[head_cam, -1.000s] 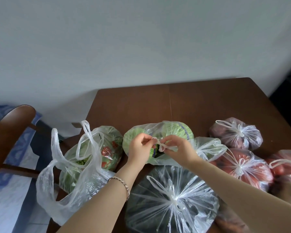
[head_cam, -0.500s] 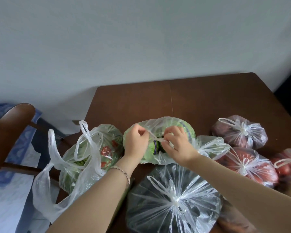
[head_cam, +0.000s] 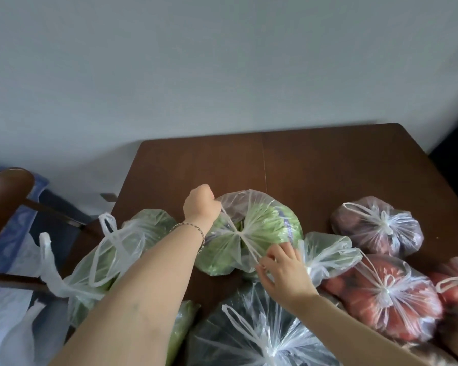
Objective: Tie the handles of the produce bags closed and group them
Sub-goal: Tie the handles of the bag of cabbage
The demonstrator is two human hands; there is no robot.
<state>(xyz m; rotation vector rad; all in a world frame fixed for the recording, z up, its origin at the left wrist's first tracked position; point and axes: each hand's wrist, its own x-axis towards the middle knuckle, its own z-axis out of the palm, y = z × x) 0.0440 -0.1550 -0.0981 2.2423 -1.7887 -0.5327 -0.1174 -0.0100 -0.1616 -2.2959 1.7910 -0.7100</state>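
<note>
Left hand is balled into a fist around one handle strand of the cabbage bag, holding it taut toward the far left. Right hand has the other strand pinched at its fingertips, with the rest of the fingers loosely spread, on the near right side of the bag. The two strands meet in a tight knot on top of the bag, plastic bunched in around it. There's a thin bracelet on the left wrist.

The bag sits a bit left of the middle of the bench. Just beside it at the left edge is a bag of greens with its handles sticking up loose. Toward the right edge there's a small clear bag touching the cabbage bag, a dark purplish one and a tomato bag, all knotted. Another knotted bag sits at the near edge.
</note>
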